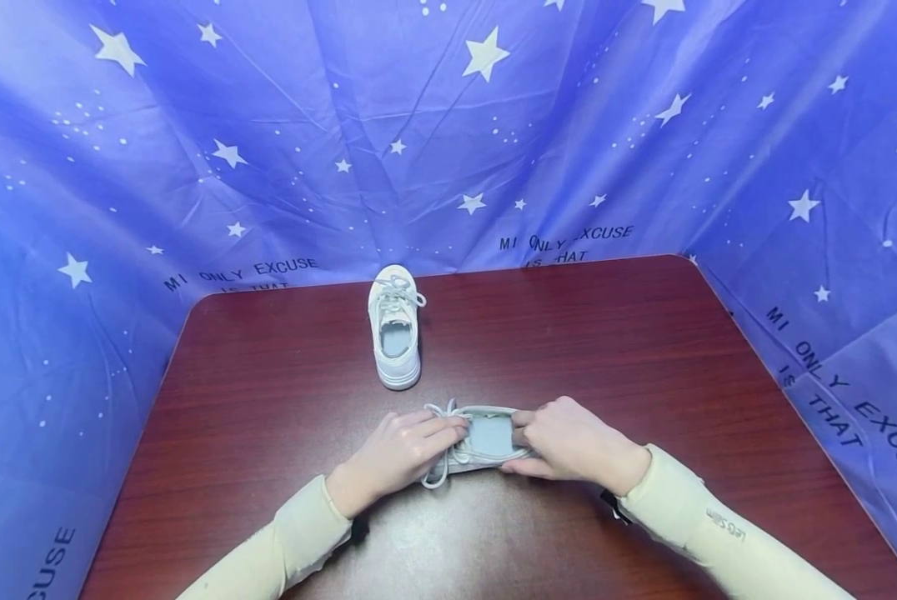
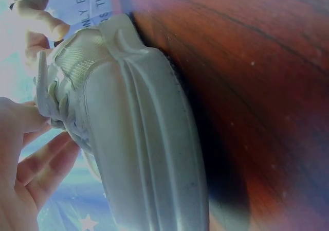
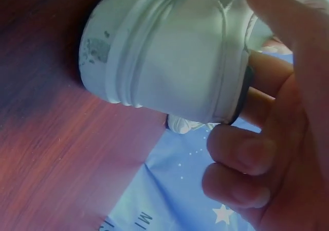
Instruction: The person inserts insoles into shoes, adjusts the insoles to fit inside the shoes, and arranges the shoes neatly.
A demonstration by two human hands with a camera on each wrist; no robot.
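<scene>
A white lace-up sneaker [image 1: 484, 461] lies sideways near the table's front, its toe to the left and its light blue insole [image 1: 491, 437] facing up. My left hand [image 1: 396, 454] is over the toe end, and in the left wrist view its thumb and fingers pinch the shoe at the bow-tied laces [image 2: 60, 105]. At the heel, my right hand [image 1: 568, 442] grips the collar, some fingers inside the opening and the thumb outside. Grey scuffs mark the heel's sole [image 3: 96, 50] in the right wrist view. A matching white sneaker [image 1: 398, 371] stands beyond, toe pointing away.
The dark red wooden table [image 1: 568, 333] has rounded far corners. A blue curtain [image 1: 388, 100] with white stars and printed words hangs behind it and along both sides. The second sneaker's toe reaches the table's far edge.
</scene>
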